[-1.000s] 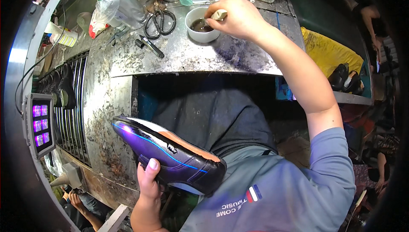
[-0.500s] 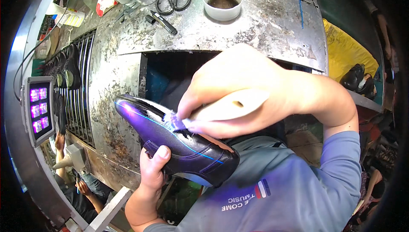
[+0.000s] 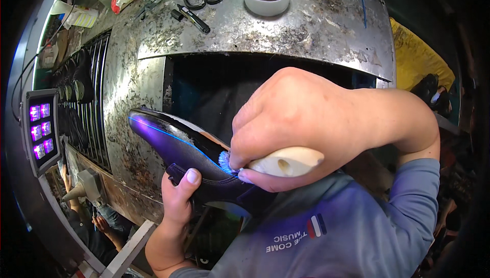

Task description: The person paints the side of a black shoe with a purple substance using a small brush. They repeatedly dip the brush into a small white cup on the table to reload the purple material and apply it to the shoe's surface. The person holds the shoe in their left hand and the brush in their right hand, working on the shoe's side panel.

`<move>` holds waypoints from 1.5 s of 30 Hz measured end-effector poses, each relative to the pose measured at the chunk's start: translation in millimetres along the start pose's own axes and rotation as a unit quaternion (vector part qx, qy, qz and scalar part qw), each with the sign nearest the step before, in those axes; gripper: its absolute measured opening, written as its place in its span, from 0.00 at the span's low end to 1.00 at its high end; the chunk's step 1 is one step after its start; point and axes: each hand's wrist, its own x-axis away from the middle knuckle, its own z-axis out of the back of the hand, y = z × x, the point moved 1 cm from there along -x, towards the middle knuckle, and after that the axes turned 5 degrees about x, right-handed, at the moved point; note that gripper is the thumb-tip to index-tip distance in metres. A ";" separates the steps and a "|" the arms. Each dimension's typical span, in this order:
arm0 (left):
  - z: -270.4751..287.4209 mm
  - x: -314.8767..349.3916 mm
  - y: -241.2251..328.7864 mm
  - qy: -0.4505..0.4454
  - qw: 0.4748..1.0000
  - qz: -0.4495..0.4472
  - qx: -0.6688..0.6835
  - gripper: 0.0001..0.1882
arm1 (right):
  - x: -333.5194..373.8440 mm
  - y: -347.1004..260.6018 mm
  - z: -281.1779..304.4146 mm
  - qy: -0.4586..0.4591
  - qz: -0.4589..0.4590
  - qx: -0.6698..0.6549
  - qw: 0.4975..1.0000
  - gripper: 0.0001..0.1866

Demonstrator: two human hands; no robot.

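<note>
- Right grip (image 3: 301, 120) is clenched around a pale brush handle (image 3: 288, 161); its bristles (image 3: 223, 161) meet the side of a black shoe (image 3: 176, 145).
- Left grip (image 3: 178, 191) grasps that shoe, thumb pressed on the upper, other fingers hidden; likely this steadies it against the brush.
- The shoe is held before the person's body, toe to the left, tilted so its sole edge turns up toward the right hand, apparently for easy reach.
- A violet lamp (image 3: 42, 125) stands at left, seemingly angled to light the blue line along the shoe.
- On the scuffed, stained metal table (image 3: 326, 33), a white bowl (image 3: 266, 8) of dark liquid sits within reach, a marker (image 3: 196, 21) nearby.
- Dark shoes (image 3: 81, 81) line a barred rack at left; yellow sheeting (image 3: 416, 56) lies at right.
</note>
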 end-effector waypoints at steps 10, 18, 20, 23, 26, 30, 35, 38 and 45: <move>1.3 -3.9 -6.3 0.013 1.000 -0.019 -0.006 0.28 | 4.9 -6.4 7.6 -0.057 -0.007 -0.029 0.998 0.07; 17.0 -5.2 -28.6 0.090 0.995 -0.032 0.003 0.24 | 6.8 -11.5 15.7 -0.051 0.010 -0.013 0.999 0.09; 37.4 -0.8 -27.2 0.051 0.999 0.014 -0.010 0.23 | 7.1 -14.0 18.9 -0.041 0.005 -0.015 0.999 0.09; 28.1 -3.1 -37.5 0.112 0.993 0.003 0.030 0.26 | 6.6 -17.0 19.9 -0.043 -0.007 -0.022 0.999 0.10; 18.7 -7.3 -43.1 0.120 0.990 -0.008 0.074 0.29 | 5.7 -22.3 26.5 -0.067 -0.028 -0.024 0.997 0.10; 20.0 -12.5 -45.7 -0.002 0.969 -0.012 0.247 0.30 | 7.7 -24.5 31.9 -0.061 -0.015 -0.063 0.996 0.10; 2.5 -22.5 -56.0 0.099 0.963 -0.009 0.252 0.32 | 5.8 -26.7 39.8 -0.060 -0.009 -0.043 0.997 0.09; 24.0 -31.3 -69.8 -0.069 0.927 0.021 0.369 0.34 | 8.5 -25.3 40.1 -0.028 0.013 -0.018 0.999 0.09; 12.0 -36.3 -77.6 -0.051 0.935 0.012 0.350 0.36 | 9.1 -27.9 38.3 0.007 0.043 0.039 0.998 0.09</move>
